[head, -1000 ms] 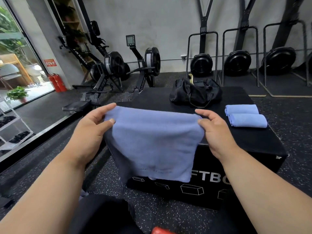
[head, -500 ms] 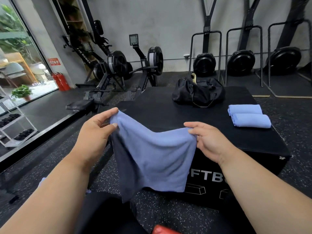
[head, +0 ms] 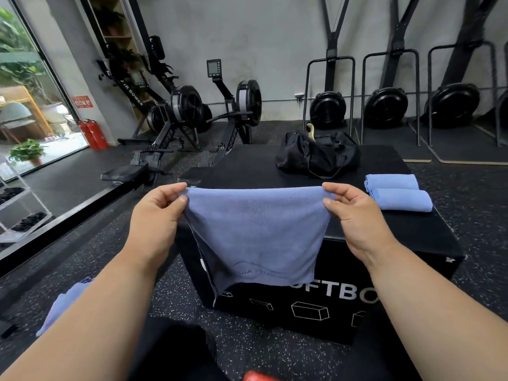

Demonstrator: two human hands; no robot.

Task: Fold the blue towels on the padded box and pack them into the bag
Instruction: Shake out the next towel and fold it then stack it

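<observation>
At centre left of the frame, my left hand (head: 154,215) pinches the upper left corner of the blue towel (head: 255,232); the cloth hangs doubled in front of the padded box (head: 357,243). At centre right, my right hand (head: 354,215) pinches the opposite corner, both hands well apart, top edge taut. To fold cleanly, I judge the edge must be level, then laid flat on the box top. Further right, two folded towels (head: 398,193) lie side by side. The black bag (head: 316,155) sits behind, upper centre; nothing blocks the laying area. Rowing machines (head: 192,111) stand upper left.
</observation>
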